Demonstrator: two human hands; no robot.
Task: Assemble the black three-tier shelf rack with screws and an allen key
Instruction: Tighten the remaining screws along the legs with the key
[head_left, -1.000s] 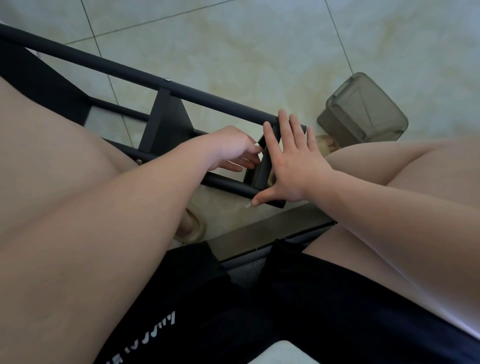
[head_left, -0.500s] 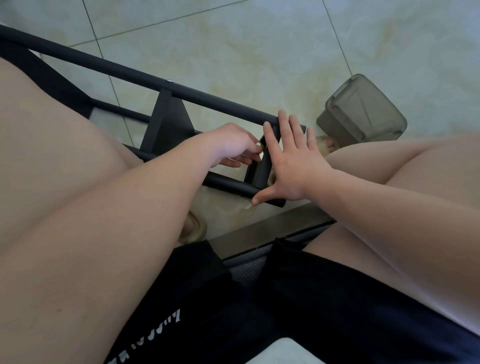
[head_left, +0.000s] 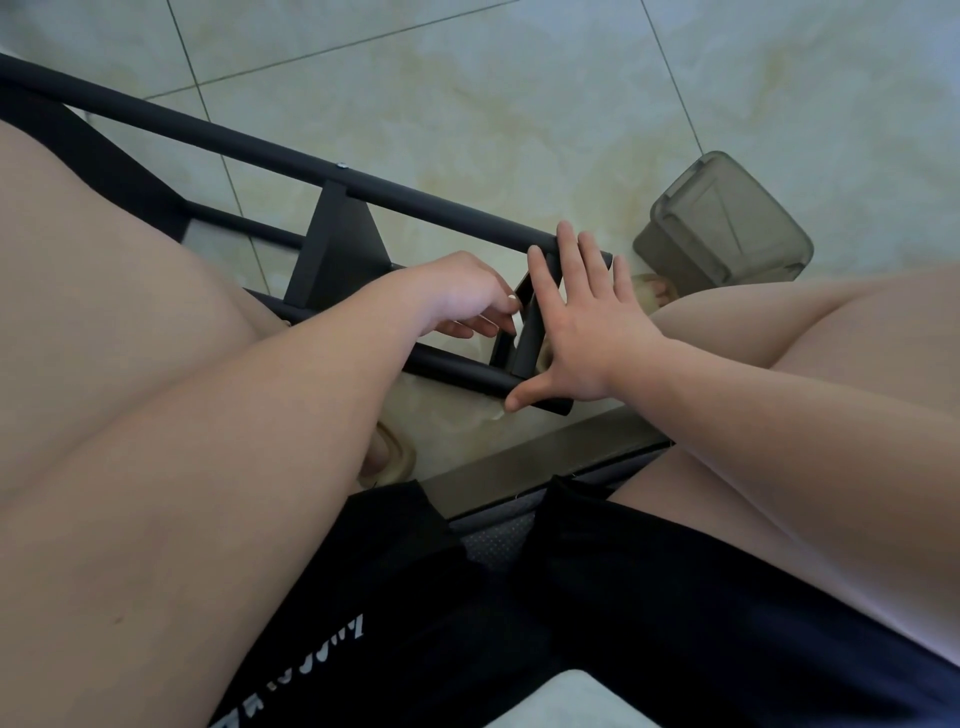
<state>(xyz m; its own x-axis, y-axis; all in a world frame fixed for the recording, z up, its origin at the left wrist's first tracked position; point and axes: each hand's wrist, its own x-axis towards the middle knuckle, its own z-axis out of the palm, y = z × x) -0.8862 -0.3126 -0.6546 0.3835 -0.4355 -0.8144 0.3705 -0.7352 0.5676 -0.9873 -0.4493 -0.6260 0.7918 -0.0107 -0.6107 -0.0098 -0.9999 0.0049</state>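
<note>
- Rack (head_left: 415, 200): round tubes and flat cross plates, look like metal, black matt coat, smooth, no glare.
- Screw head (head_left: 341, 166) on the far tube: bare bright metal, small glint.
- Floor (head_left: 467, 78): pale glazed tile, cream marbling, glossy, thin grey grout lines.
- Bin (head_left: 727, 223) towards the floor's right edge: smoky translucent plastic, smooth, semi-gloss.
- Slipper (head_left: 395, 460): beige, matt, looks like foam or rubber.
- Shorts (head_left: 571, 623): black cloth, soft matt, white printed lettering.
- Mesh (head_left: 498, 535) between the shorts' legs: grey perforated fabric.
</note>
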